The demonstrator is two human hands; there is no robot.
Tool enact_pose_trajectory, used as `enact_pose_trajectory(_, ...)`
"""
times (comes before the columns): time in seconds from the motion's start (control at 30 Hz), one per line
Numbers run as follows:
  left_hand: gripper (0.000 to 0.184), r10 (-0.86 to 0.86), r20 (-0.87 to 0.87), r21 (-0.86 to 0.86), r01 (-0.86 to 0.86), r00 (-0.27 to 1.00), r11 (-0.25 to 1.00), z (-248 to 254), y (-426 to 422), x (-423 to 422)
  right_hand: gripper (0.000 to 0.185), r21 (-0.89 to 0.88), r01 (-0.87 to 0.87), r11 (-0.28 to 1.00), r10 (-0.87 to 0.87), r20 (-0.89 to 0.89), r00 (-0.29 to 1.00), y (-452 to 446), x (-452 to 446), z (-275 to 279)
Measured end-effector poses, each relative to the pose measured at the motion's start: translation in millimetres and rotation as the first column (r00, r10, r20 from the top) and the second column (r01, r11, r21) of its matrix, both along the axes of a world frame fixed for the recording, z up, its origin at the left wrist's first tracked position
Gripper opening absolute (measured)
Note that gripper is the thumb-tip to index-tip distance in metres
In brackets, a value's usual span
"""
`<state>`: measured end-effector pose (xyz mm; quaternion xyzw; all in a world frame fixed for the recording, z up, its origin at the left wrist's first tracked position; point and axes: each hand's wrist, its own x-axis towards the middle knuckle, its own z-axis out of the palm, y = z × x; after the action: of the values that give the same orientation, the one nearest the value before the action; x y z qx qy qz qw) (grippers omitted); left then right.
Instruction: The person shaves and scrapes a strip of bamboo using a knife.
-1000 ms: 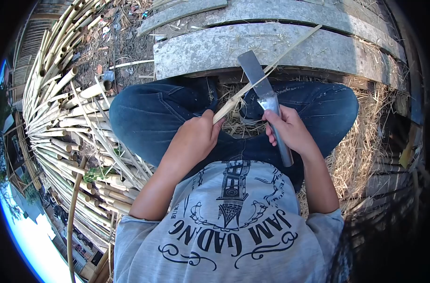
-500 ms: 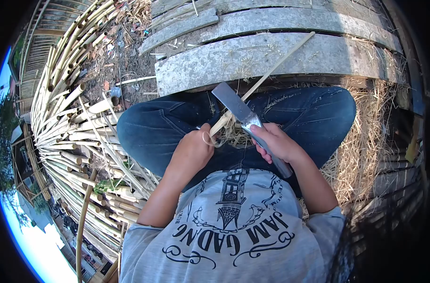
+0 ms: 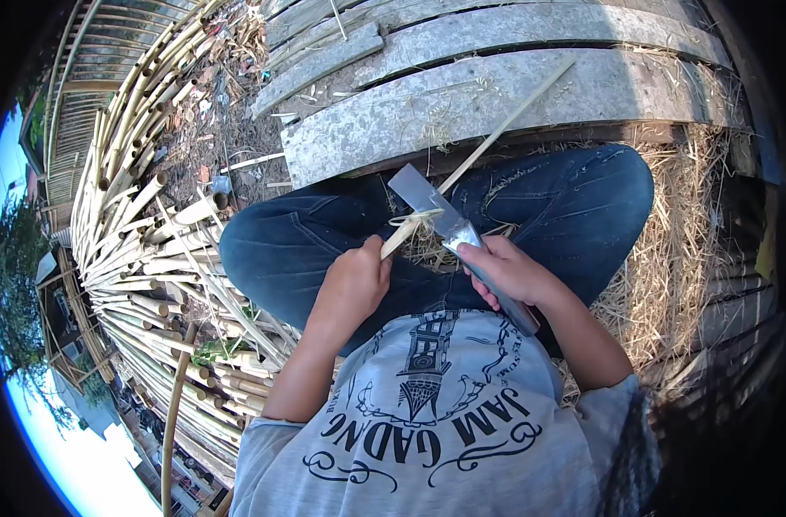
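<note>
My left hand [image 3: 356, 277] is closed around the near end of a long, pale bamboo strip [image 3: 506, 125]. The strip slants up to the right, across the gap between my knees and over the wooden planks. My right hand [image 3: 506, 271] grips the handle of a broad-bladed knife [image 3: 427, 200], its metal blade pointing up and to the left. The blade lies across the strip, touching it or just over it. A thin curled shaving [image 3: 416, 217] sits at the blade, just beyond my left hand. My fingertips under the handle are partly hidden.
Grey wooden planks [image 3: 367, 129] lie in front of my crossed legs [image 3: 281, 246]. Many bamboo poles [image 3: 143, 293] are piled along the left. Straw-like shavings [image 3: 664, 250] cover the ground on the right, and more lie between my legs. A loose board [image 3: 319, 69] rests at the upper left.
The knife blade has shifted slightly down toward me, and the curled shaving now sits at the blade rather than by my left hand. The head view has turned slightly.
</note>
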<state>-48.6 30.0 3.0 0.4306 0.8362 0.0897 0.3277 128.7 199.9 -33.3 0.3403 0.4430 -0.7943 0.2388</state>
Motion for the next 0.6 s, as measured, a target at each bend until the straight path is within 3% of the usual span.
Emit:
enact_pose_trajectory(0.07, 0.015, 0.004, 0.006, -0.011, -0.004, 1.000, 1.000, 3.5, 3.2, -2.0, 0.041, 0.030, 0.114, 0.993, -0.113, -0.047, 0.993, 2.8, 4.7, -4.9)
enact_pose_trajectory(0.13, 0.015, 0.027, 0.025, -0.013, -0.027, 0.999, 1.000, 2.0, 3.9, 1.4, 0.042, -0.088, 0.436, 0.895, -0.438, 0.000, 0.899, -1.1, 3.1, -10.5)
enact_pose_trajectory(0.17, 0.014, 0.022, 0.012, 0.001, -0.022, 1.000, 1.000, 1.5, 4.0, 1.5, 0.043, -0.085, 0.342, 0.936, -0.342, 0.014, 0.940, 0.9, 5.3, -5.7)
enact_pose_trajectory(0.2, 0.014, 0.012, -0.005, 0.010, -0.012, 1.000, 1.000, 2.2, 3.2, 0.1, 0.044, -0.016, -0.005, 1.000, 0.004, -0.021, 1.000, 2.4, 8.6, -5.5)
enact_pose_trajectory(0.27, 0.013, 0.002, 0.000, 0.003, -0.002, 1.000, 1.000, 3.3, 3.1, -1.6, 0.044, -0.055, 0.044, 0.997, -0.044, 0.009, 0.999, 3.2, 11.6, 0.0)
enact_pose_trajectory(0.33, 0.012, 0.001, 0.023, 0.005, -0.001, 1.000, 1.000, 2.7, 2.9, -0.2, 0.043, -0.237, 0.380, 0.894, -0.383, 0.035, 0.923, 1.7, 14.1, -9.6)
enact_pose_trajectory(0.37, 0.012, 0.001, 0.028, 0.010, -0.001, 1.000, 1.000, 2.6, 4.2, -0.8, 0.039, -0.212, 0.497, 0.842, -0.503, 0.026, 0.864, -3.8, 10.6, -10.7)
enact_pose_trajectory(0.4, 0.011, 0.001, 0.029, 0.012, -0.001, 1.000, 1.000, 2.7, 4.1, -0.9, 0.039, -0.211, 0.489, 0.846, -0.496, 0.027, 0.868, -3.9, 12.2, -9.2)
enact_pose_trajectory(0.47, 0.012, 0.004, 0.019, 0.001, -0.004, 1.000, 1.000, 1.2, 1.3, 0.0, 0.039, -0.044, 0.062, 0.997, -0.064, -0.037, 0.997, -6.8, 12.7, -7.1)
enact_pose_trajectory(0.53, 0.012, -0.002, 0.015, -0.007, 0.002, 1.000, 1.000, 1.2, 1.2, -2.2, 0.038, 0.023, 0.163, 0.986, -0.163, -0.028, 0.986, -2.2, 12.6, -5.7)
enact_pose_trajectory(0.6, 0.013, 0.037, 0.032, -0.042, -0.036, 0.999, 0.998, 1.1, 4.2, -1.7, 0.038, -0.083, 0.464, 0.882, -0.467, -0.019, 0.884, -7.6, 10.0, -11.4)
